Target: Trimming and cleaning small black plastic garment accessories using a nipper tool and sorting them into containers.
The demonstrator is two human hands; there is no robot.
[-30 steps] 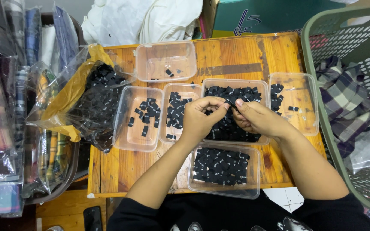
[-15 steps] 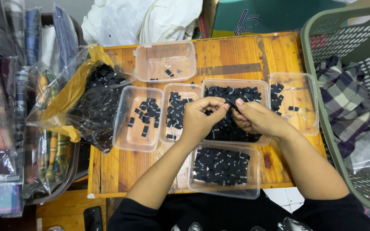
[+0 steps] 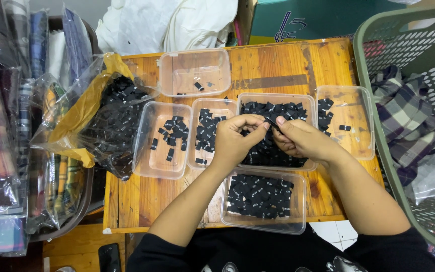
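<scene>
Both hands meet over the large middle tub (image 3: 258,156), a clear plastic container heaped with small black fabric labels. The left hand (image 3: 235,138) is curled narrow, its fingertips bunched together and pinching a small black label (image 3: 269,121) at the point where the two hands touch; the right hand (image 3: 303,141) is likewise nearly closed, thumb and forefinger nipping the same label from the other side, just above the heap. Six clear tubs stand on the wooden table (image 3: 288,65). Behind and to the left of the middle tub is an almost bare one (image 3: 195,73) with a few labels; directly left of it are two, a narrow tub (image 3: 207,133) well filled and beyond that a wider tub (image 3: 162,141) with a loose scatter; right of it is a tub (image 3: 348,121) with a small cluster in one corner and a stray piece; in front of it, nearest the person, is a tub (image 3: 263,201) with a flat layer of labels. One clear plastic bag (image 3: 112,121) of black labels, with yellow lining, slumps at the far left, and one green laundry basket (image 3: 378,60) holding plaid cloth stands well to the right
</scene>
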